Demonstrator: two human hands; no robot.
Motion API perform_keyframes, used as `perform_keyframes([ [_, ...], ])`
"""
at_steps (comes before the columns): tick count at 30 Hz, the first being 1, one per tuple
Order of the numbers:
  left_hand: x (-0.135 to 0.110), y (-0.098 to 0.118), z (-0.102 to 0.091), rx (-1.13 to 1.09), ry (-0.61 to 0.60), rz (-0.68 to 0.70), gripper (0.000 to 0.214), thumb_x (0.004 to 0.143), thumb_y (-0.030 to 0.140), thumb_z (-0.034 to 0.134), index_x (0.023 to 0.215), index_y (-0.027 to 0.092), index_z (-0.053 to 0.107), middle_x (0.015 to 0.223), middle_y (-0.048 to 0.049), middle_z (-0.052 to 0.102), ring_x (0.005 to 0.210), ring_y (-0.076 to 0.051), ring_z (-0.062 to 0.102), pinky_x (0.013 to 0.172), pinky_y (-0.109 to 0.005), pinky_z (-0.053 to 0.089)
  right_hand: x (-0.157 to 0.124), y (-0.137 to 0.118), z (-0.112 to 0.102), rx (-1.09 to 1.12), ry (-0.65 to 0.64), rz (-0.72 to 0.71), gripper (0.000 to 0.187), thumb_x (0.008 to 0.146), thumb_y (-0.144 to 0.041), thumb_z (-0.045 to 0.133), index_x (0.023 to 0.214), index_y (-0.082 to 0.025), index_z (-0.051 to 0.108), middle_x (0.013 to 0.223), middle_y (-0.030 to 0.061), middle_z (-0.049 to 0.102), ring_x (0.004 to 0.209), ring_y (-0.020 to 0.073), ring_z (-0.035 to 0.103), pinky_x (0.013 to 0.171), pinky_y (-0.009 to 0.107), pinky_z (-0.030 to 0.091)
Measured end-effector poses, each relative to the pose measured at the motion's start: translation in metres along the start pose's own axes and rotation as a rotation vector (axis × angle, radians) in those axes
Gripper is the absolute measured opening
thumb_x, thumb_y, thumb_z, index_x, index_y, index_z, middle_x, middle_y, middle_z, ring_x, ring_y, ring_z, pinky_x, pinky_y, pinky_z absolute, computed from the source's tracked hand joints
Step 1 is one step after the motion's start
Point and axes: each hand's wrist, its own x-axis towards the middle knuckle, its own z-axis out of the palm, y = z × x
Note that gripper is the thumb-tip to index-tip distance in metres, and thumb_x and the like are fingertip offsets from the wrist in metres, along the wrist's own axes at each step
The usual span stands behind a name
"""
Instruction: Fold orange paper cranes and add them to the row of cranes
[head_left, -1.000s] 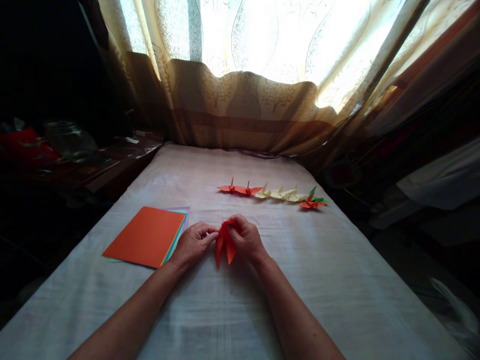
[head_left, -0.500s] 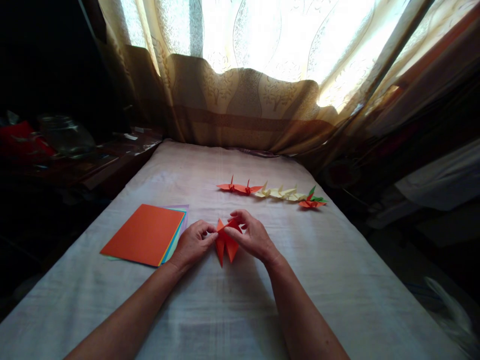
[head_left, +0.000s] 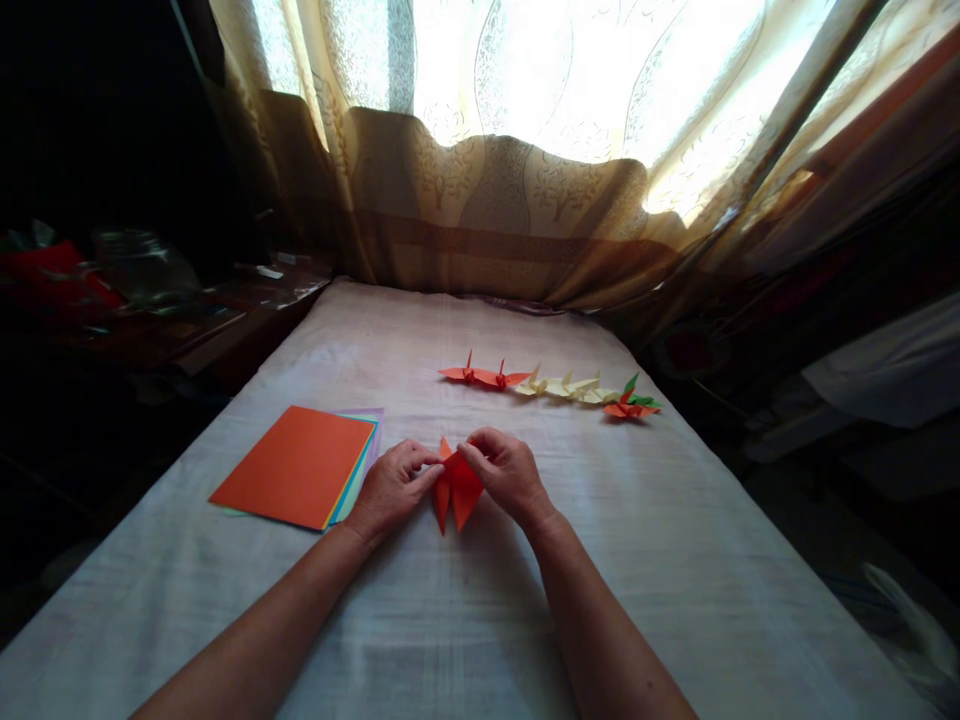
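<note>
Between my hands is a partly folded orange origami paper (head_left: 462, 492), with two long points hanging toward me and another sticking up at the back. My left hand (head_left: 396, 482) pinches its left side between thumb and fingers. On the right, my right hand (head_left: 511, 474) grips the upper right flap, thumb against forefinger. To the left lies a stack of square paper (head_left: 292, 465), orange on top, with yellow, blue, green and lilac edges showing beneath.
Behind my hands is a row of folded cranes: orange ones (head_left: 484, 376), pale yellow ones (head_left: 566, 387), a green one (head_left: 636, 395) and an orange one (head_left: 628, 408) at the right end. A glass jar (head_left: 144, 265) stands on a dark side surface. A curtain (head_left: 495, 200) hangs behind the cloth-covered surface (head_left: 465, 640).
My right fingers have closed from a spread position onto the paper's upper right flap. The flap has shifted and now lies broader. The whole view has moved slightly.
</note>
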Motion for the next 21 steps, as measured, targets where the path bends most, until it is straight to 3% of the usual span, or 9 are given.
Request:
perform_keyframes([
  [3, -0.001, 0.002, -0.001, -0.01, 0.001, -0.008, 0.017, 0.085, 0.029, 0.057, 0.083, 0.023, 0.073, 0.086, -0.0024, 0.067, 0.085, -0.017, 0.062, 0.076, -0.025, 0.048, 0.0, 0.002, 0.003, 0.026, -0.012, 0.003, 0.028, 0.083, -0.044, 0.055, 0.068, -0.02, 0.061, 0.06, -0.0021, 0.059, 0.056, 0.0106, 0.051, 0.054, 0.02, 0.04],
  [8, -0.001, 0.0, 0.0, 0.012, 0.013, 0.019, 0.021, 0.086, 0.032, 0.055, 0.078, 0.021, 0.071, 0.084, -0.0031, 0.066, 0.083, -0.017, 0.061, 0.075, -0.026, 0.048, -0.003, 0.005, 0.013, 0.077, -0.053, 0.079, 0.025, 0.072, -0.041, 0.068, 0.086, -0.021, 0.066, 0.065, -0.0038, 0.062, 0.059, 0.0118, 0.054, 0.057, 0.021, 0.043],
  [14, 0.0, -0.004, 0.001, 0.017, 0.012, 0.03, 0.022, 0.086, 0.033, 0.054, 0.079, 0.021, 0.07, 0.083, -0.0034, 0.066, 0.083, -0.018, 0.061, 0.075, -0.027, 0.048, -0.005, 0.004, 0.025, 0.184, -0.064, 0.113, 0.018, 0.072, -0.038, 0.065, 0.069, -0.02, 0.067, 0.063, -0.002, 0.065, 0.059, 0.0128, 0.056, 0.056, 0.021, 0.044],
  [21, 0.0, -0.004, 0.001, 0.057, 0.008, 0.048, 0.021, 0.086, 0.032, 0.053, 0.078, 0.022, 0.07, 0.083, -0.0031, 0.066, 0.083, -0.018, 0.061, 0.075, -0.027, 0.047, -0.002, 0.004, 0.025, 0.11, 0.077, 0.046, 0.027, 0.078, -0.036, 0.054, 0.059, -0.019, 0.063, 0.056, -0.001, 0.059, 0.055, 0.0124, 0.052, 0.055, 0.022, 0.042],
])
